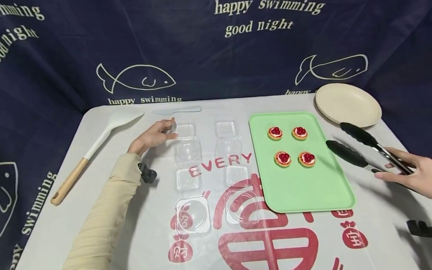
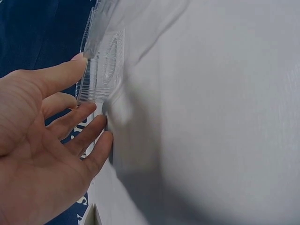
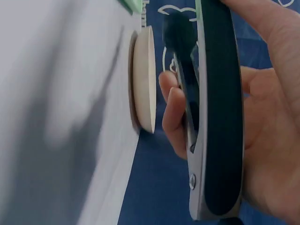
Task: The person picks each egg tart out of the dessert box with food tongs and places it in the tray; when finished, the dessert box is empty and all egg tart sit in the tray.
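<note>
My left hand (image 1: 153, 135) is at the far-left transparent plastic box (image 1: 185, 130), its thumb and forefinger spread along the box's left edge. In the left wrist view the thumb and fingertips touch the ribbed wall of the plastic box (image 2: 101, 77), the other fingers loosely bent. My right hand (image 1: 419, 173) grips black-tipped metal tongs (image 1: 359, 137) over the right edge of a green tray (image 1: 310, 191), their two arms apart with nothing between the tips. On the tray lie several small red-topped tarts (image 1: 283, 158). The right wrist view shows the tongs' dark handle (image 3: 220, 108) against the palm.
More transparent plastic boxes and lids (image 1: 192, 215) stand in two columns at the middle. A cream plate (image 1: 348, 105) sits at the back right, behind the tongs. A white spatula with a wooden handle (image 1: 71, 179) lies left; a pale knife (image 1: 178, 110) lies at the back.
</note>
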Demonstrator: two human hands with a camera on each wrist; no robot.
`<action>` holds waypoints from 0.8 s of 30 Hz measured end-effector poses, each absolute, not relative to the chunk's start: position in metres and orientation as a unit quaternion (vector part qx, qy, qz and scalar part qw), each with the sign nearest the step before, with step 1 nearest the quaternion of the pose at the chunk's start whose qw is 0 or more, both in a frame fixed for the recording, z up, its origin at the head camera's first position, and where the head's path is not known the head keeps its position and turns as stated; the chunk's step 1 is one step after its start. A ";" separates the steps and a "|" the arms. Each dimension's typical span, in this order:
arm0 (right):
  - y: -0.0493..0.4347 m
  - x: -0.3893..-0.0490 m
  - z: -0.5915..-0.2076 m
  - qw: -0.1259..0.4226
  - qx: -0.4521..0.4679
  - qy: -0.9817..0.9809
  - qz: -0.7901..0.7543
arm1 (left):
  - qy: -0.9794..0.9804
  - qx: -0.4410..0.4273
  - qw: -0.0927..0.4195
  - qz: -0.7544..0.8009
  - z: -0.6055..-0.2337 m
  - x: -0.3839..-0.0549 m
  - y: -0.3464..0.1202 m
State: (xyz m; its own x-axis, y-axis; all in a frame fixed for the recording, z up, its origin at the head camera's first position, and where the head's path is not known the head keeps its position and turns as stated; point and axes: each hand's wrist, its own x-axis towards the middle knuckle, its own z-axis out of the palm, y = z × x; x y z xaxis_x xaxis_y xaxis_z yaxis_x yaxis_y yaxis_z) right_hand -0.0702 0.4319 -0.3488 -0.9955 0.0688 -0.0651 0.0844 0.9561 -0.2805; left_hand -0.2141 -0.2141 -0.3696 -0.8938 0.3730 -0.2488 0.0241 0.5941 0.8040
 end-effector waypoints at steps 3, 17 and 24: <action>0.439 -0.064 -0.352 0.030 0.084 0.988 -0.130 | 0.870 0.116 0.199 0.436 -0.370 -0.214 -0.214; 0.436 -0.068 -0.364 0.052 0.182 0.976 -0.105 | 0.870 0.117 0.198 0.436 -0.371 -0.214 -0.216; 0.423 -0.080 -0.364 0.104 0.171 0.976 -0.091 | 0.867 0.109 0.203 0.442 -0.369 -0.214 -0.214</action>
